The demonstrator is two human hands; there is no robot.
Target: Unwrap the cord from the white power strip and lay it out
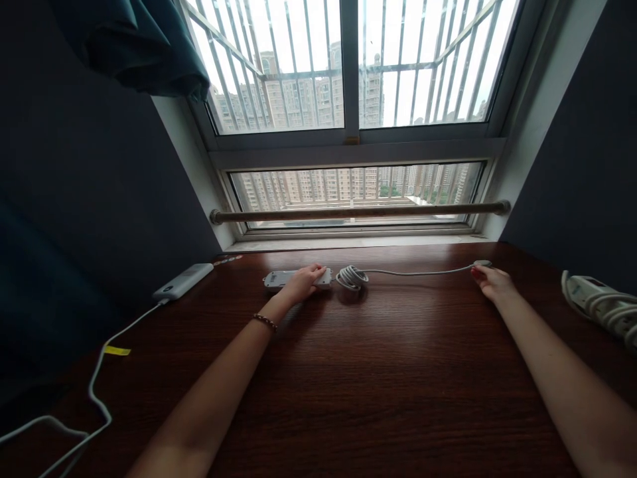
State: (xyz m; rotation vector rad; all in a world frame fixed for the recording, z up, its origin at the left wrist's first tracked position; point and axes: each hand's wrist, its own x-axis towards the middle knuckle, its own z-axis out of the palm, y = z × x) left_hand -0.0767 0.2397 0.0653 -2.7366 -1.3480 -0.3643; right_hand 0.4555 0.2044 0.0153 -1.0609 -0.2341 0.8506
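Observation:
A white power strip [279,279] lies at the far middle of the dark wooden desk [378,372]. My left hand [304,281] rests over its right end. Its white cable [418,271] runs from a small coil [352,277] beside the strip out to the right. My right hand [492,280] holds the plug [482,264] at the cable's far end, fingers closed around it. The cable lies nearly straight between the coil and the plug.
Another white power strip [183,281] sits at the far left, its cable [94,392] with a yellow tag trailing toward the near left edge. A third strip with a bundled cord [602,307] lies at the right edge. A barred window [348,99] and rail stand behind the desk.

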